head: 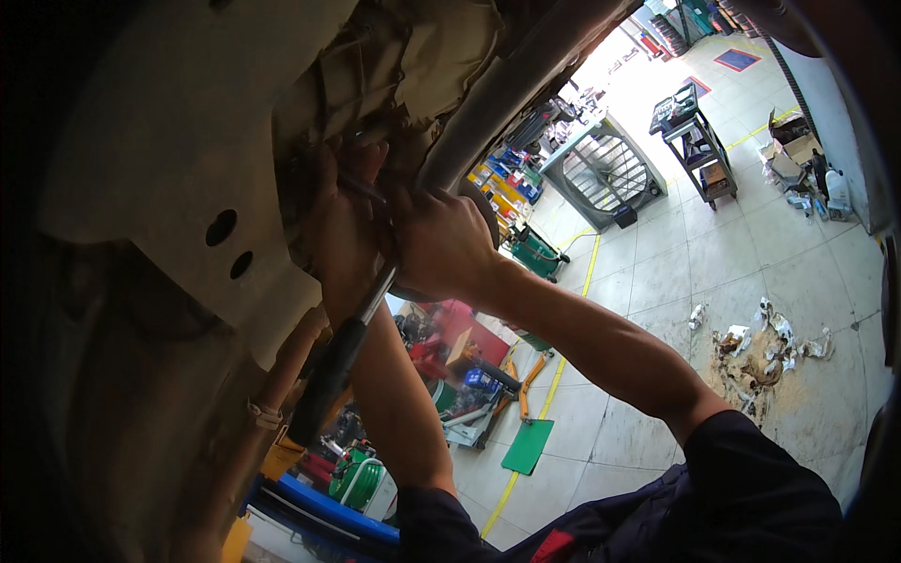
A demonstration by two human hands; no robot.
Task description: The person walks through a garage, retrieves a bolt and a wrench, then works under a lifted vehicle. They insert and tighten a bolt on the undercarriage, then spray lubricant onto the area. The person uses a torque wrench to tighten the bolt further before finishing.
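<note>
Both my hands are raised into an opening in the underside of a lifted vehicle. My right hand (443, 243) is closed around the upper shaft of a long-handled tool (345, 352), whose metal shaft and black grip slant down to the left. The kind of tool cannot be told, as its head is hidden. My left hand (345, 204) is up in the shadow just left of it, fingers bent near a thin dark rod; whether it holds anything is unclear. Beside the opening is a pale underbody panel (183, 141) with two oval holes. A thick metal tube (493, 91) runs diagonally above my right hand.
A bent pipe with a clamp (265, 414) hangs at lower left. Below stand a large framed fan (605, 172), a tool cart (697, 148), a green hose reel (362, 478) and a blue beam (324, 510). Stained rags and sawdust (764, 359) lie on the tiled floor.
</note>
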